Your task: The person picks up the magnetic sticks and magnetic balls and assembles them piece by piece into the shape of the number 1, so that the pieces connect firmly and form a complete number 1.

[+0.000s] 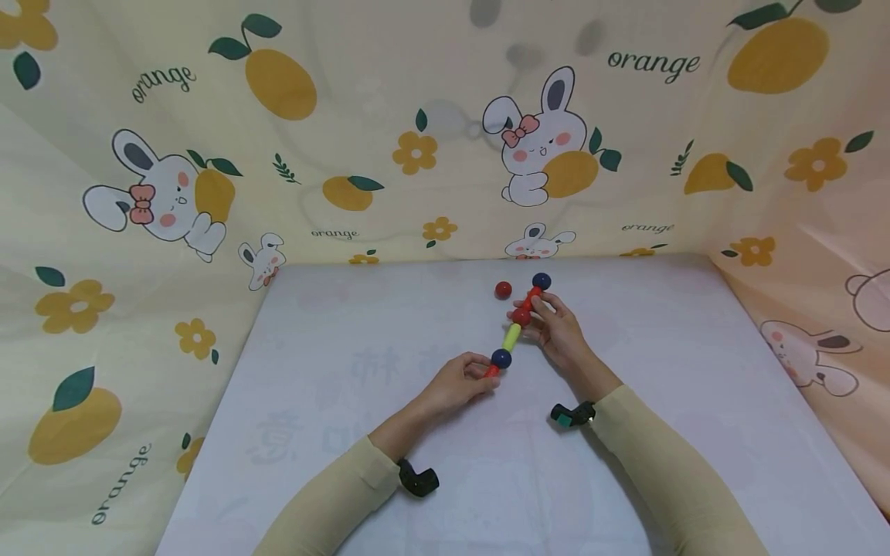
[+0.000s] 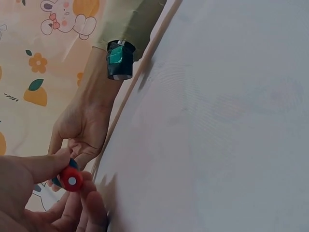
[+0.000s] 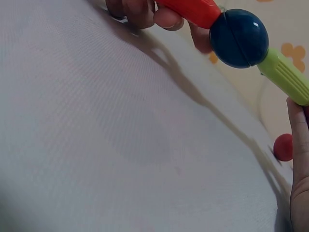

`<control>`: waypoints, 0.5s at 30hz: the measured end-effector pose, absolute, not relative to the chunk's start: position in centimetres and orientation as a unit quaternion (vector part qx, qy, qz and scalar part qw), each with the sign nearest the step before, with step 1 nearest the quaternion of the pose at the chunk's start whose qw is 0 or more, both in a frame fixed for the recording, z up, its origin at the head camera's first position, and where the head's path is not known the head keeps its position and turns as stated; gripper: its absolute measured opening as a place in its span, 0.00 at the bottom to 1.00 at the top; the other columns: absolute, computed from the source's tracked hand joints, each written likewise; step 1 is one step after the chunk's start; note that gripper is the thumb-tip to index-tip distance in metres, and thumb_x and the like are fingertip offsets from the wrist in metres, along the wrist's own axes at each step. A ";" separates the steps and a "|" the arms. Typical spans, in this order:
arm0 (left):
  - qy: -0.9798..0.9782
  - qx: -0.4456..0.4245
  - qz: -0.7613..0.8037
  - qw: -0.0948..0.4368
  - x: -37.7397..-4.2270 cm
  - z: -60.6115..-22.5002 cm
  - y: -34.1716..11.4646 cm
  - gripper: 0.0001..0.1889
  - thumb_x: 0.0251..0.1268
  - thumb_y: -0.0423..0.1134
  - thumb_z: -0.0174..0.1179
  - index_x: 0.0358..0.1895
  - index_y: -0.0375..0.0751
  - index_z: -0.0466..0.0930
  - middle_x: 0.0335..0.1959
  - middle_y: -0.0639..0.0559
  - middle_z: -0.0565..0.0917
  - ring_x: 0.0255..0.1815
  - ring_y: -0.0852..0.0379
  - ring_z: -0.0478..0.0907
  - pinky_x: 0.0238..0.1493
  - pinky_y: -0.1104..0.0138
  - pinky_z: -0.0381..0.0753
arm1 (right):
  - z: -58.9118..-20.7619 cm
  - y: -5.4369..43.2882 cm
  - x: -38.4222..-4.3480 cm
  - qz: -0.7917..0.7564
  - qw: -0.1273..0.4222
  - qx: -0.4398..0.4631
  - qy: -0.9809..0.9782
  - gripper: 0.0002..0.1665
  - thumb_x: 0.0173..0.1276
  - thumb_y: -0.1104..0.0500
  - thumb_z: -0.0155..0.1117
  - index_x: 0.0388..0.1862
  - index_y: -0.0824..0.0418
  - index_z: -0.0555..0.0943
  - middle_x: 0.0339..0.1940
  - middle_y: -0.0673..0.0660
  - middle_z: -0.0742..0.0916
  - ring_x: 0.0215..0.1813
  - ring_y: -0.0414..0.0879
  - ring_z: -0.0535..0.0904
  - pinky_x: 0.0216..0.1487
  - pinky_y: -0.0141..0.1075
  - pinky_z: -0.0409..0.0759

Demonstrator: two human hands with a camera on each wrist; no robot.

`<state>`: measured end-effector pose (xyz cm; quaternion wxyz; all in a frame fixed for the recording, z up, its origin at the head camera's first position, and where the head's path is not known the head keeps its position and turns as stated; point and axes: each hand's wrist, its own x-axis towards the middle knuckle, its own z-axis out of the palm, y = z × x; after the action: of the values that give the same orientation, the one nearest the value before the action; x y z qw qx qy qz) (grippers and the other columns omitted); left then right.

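Note:
A chain of magnetic rods and balls is held slantwise between both hands. At its near end is a red rod (image 2: pixel 72 181) with a silver disc in its tip, pinched between the thumb and fingers of my left hand (image 1: pixel 452 384). Upward from there come a blue ball (image 1: pixel 501 359), a yellow-green rod (image 1: pixel 511 337), a red ball (image 1: pixel 521 316), a second red rod (image 1: pixel 531 298) and a blue ball (image 1: pixel 541 281) at the far end. My right hand (image 1: pixel 562 332) grips the chain around the second red rod and red ball; its fingers partly hide behind them.
A loose red ball (image 1: pixel 504 290) lies on the white table (image 1: pixel 334 324), just left of the chain's far end. Behind the table and along its sides hangs a printed cloth (image 1: pixel 389 93) with rabbits and oranges. Both wrists carry small black cameras (image 1: pixel 419 479).

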<state>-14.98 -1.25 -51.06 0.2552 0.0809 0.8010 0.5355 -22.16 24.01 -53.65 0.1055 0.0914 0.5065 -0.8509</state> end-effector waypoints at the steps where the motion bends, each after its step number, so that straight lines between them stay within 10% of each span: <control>1: 0.801 0.083 0.536 0.255 -14.9 -51.1 -1.2 0.23 0.72 0.45 0.73 0.64 0.39 0.80 0.46 0.49 0.89 0.43 0.57 0.83 0.44 0.65 0.82 | -53.7 24.0 -22.2 -0.850 0.106 0.092 0.509 0.40 0.83 0.50 0.61 0.85 0.61 0.59 0.57 0.54 0.91 0.57 0.50 0.91 0.52 0.37 0.88; 15: 0.792 0.092 0.546 0.258 -14.8 -51.2 -1.2 0.17 0.73 0.42 0.73 0.55 0.39 0.81 0.43 0.50 0.91 0.38 0.58 0.85 0.39 0.68 0.81 | -53.4 24.4 -22.2 -0.845 0.116 0.090 0.514 0.43 0.81 0.49 0.65 0.85 0.62 0.59 0.57 0.53 0.91 0.56 0.49 0.91 0.52 0.35 0.88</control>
<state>-14.77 -1.19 -51.18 0.2576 0.0917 0.7921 0.5458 -22.19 24.39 -53.43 0.1164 0.0904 0.5137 -0.8452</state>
